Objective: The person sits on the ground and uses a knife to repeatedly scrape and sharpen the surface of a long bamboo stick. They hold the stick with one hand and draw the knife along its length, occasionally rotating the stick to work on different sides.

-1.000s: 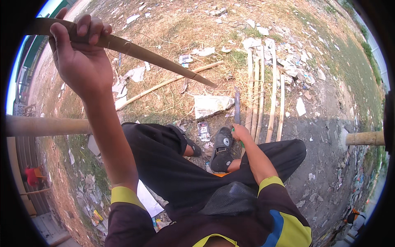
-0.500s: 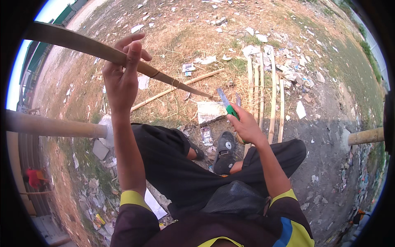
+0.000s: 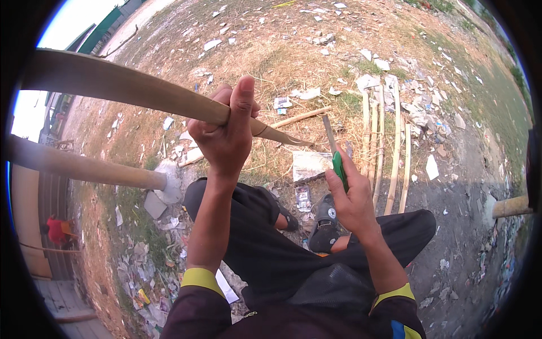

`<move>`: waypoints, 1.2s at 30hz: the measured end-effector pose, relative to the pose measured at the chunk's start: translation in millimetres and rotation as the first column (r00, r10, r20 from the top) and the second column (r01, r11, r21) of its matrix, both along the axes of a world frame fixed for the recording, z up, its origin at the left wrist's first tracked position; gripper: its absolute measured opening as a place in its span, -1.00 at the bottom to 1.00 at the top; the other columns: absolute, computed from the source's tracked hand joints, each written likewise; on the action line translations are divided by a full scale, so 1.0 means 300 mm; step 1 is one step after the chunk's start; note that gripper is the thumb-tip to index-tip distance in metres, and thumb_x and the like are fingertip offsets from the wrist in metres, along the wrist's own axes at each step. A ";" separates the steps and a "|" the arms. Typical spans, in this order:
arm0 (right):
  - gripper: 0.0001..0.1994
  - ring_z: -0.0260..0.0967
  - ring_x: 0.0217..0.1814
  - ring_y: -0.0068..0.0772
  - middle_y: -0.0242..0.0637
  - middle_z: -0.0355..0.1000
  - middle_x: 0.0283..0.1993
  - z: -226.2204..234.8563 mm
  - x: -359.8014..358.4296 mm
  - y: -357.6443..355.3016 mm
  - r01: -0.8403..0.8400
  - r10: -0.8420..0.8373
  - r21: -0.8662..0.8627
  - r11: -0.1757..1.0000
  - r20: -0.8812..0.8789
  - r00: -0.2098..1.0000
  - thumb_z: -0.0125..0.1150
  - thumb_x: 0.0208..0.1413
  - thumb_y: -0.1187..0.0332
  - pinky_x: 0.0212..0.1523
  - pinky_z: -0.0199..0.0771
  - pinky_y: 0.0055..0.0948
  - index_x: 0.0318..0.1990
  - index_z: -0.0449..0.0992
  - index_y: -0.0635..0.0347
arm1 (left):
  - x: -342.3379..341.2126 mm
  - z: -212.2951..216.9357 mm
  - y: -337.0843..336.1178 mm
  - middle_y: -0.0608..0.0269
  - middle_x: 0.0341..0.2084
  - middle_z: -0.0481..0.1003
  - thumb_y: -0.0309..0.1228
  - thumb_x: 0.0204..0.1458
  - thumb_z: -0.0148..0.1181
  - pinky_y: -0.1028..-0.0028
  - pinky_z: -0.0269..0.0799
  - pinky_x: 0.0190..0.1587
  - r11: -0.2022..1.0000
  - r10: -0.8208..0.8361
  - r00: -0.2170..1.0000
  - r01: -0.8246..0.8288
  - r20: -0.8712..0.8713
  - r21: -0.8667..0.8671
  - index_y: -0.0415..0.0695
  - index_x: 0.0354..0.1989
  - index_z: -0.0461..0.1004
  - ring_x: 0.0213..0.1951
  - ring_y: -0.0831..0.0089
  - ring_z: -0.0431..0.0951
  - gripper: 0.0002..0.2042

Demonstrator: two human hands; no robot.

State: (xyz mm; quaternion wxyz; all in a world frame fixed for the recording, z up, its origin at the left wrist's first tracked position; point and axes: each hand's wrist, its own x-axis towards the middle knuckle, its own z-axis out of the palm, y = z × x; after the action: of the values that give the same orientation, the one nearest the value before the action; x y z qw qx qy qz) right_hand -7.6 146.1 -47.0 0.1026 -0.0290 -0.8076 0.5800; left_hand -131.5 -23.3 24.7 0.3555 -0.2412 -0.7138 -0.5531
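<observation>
My left hand [image 3: 226, 135] is closed around a long tan bamboo strip [image 3: 130, 90] that runs from the upper left to a pointed tip near the middle. A knife with a green handle [image 3: 339, 166] stands blade-up in my right hand [image 3: 353, 198], just right of the strip's tip. The blade and the strip stay apart. I sit on the ground with legs in dark trousers and a black shoe [image 3: 324, 223] below the hands.
Several split bamboo strips [image 3: 389, 152] lie side by side on the dirt ahead. A thick bamboo pole [image 3: 84, 166] crosses at the left and another pole end [image 3: 511, 206] shows at the right. Paper scraps and litter cover the dry grass. A person in red [image 3: 56, 231] is far left.
My left hand has slid the bamboo strip rightward and lower. My right hand has lifted the knife from the ground up near the strip's tip.
</observation>
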 end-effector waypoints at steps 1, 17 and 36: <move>-0.62 0.37 -0.55 -0.32 -0.17 0.38 -0.54 0.005 -0.006 -0.007 -0.059 0.062 -0.052 0.997 0.059 0.996 -0.01 0.28 0.31 -0.47 0.31 -0.32 0.16 0.31 0.34 | 0.007 -0.005 0.004 0.34 -0.79 0.40 -0.44 0.16 0.19 0.58 0.19 -0.63 1.000 0.010 1.000 -0.010 0.000 0.006 -0.29 -0.66 0.48 -0.70 0.67 0.34 -0.67; -0.72 0.35 -0.47 0.24 0.07 0.33 -0.60 -0.201 -0.085 -0.074 -0.090 0.053 0.205 0.975 0.181 0.982 -0.14 0.34 0.24 -0.42 0.25 -0.01 -0.14 0.37 0.31 | 0.041 -0.035 0.021 0.34 -0.80 0.39 -0.34 0.22 0.12 0.56 0.17 -0.63 0.999 0.044 0.999 -0.044 -0.009 0.011 -0.25 -0.72 0.43 -0.71 0.64 0.34 -0.58; -0.72 0.32 -0.55 0.28 0.12 0.29 -0.66 -0.135 -0.040 -0.118 -0.167 0.158 0.111 0.980 0.083 0.984 -0.10 0.33 0.19 -0.52 0.22 0.03 -0.21 0.35 0.27 | 0.054 -0.091 0.003 0.32 -0.89 0.26 -0.27 0.25 -0.01 0.54 0.09 -0.67 0.991 0.102 0.991 -0.093 -0.086 0.098 -0.20 -0.78 0.31 -0.78 0.58 0.24 -0.51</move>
State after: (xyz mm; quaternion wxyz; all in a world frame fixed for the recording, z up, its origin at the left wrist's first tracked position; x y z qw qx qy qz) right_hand -19.7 110.6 -87.5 0.0266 0.0221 -0.8432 0.5364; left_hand -115.4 -22.4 -2.6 0.4251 -0.2142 -0.6811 -0.5563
